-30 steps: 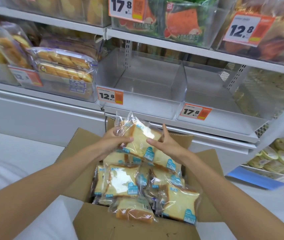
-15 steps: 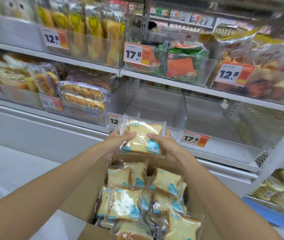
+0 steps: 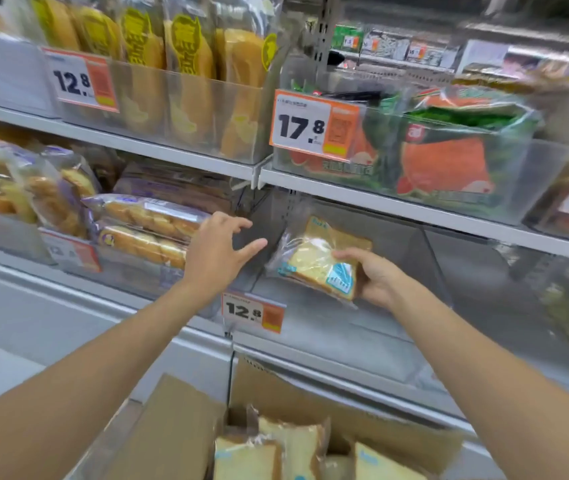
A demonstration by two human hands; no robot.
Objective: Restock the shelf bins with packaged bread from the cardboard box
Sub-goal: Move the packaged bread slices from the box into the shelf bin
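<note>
The right hand (image 3: 376, 277) is gripping a packaged slice of bread (image 3: 317, 263), fingers clamped over its lower right corner by the blue label, thumb across the top. The package is hanging tilted inside the clear shelf bin (image 3: 411, 306) on the lower shelf, its wrapper flaring out toward ten o'clock, and whether its lower edge is touching the bin floor is hard to say through the motion blur. The left hand (image 3: 217, 254) is hovering open just at nine o'clock of the package, fingers spread and apart, holding nothing and clear of the wrapper.

Directly below the left hand, at six o'clock, an orange and white price tag (image 3: 253, 311) reading 12.8 is clipped to the bin's front edge. Over at nine o'clock of that hand, long bagged rolls (image 3: 148, 230) are lying stacked in the neighbouring bin. Up at twelve o'clock, on the shelf above, a 17.8 tag (image 3: 314, 126) is fronting a bin of green and orange packs (image 3: 449, 157), and further round to ten o'clock yellow-labelled loaves (image 3: 186, 71) are standing upright behind another 12.8 tag (image 3: 80, 81).

Down at six o'clock of the view, the cardboard box (image 3: 179, 434) is sitting open with its flaps up, and more wrapped bread slices (image 3: 276, 452) are showing inside it, packed close together.
</note>
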